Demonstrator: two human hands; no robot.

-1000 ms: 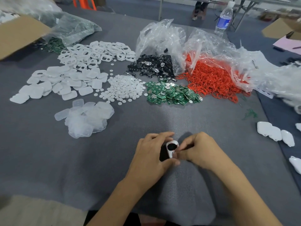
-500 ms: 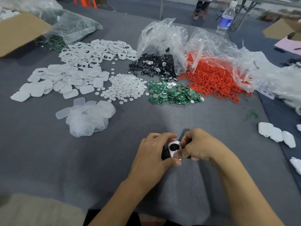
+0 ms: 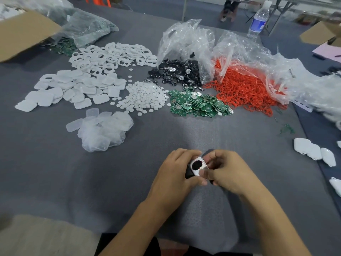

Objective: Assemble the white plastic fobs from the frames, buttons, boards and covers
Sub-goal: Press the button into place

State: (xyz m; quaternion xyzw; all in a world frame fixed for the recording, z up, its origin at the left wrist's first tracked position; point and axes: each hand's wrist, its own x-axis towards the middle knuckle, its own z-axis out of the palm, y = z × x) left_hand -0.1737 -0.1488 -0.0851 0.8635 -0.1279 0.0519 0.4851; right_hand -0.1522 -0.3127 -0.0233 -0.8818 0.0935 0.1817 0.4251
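worktop [image 3: 55, 172]: big grey cloth-covered one, pretty much everything sits on it
bags [image 3: 184, 39]: crumpled clear plastic at the far side, spilling parts out
red rings [image 3: 245, 89]: messy heap far right, half inside a bag
frames [image 3: 110, 56]: white pile with cut-out holes, far left
covers [image 3: 73, 87]: solid white ones, spread just in front of the frames
left hand [image 3: 175, 174]: fingers curled round the left side of the fob
right hand [image 3: 230, 172]: thumb and fingers pinching the fob's right edge
boards [image 3: 199, 105]: small green heap mid-worktop, right beside the buttons
buttons [image 3: 144, 98]: little white discs, heaped between covers and boards
fob [image 3: 197, 166]: white with a dark opening facing up, held between both hands at the near middle, well apart from the piles; can't tell if it touches the cloth
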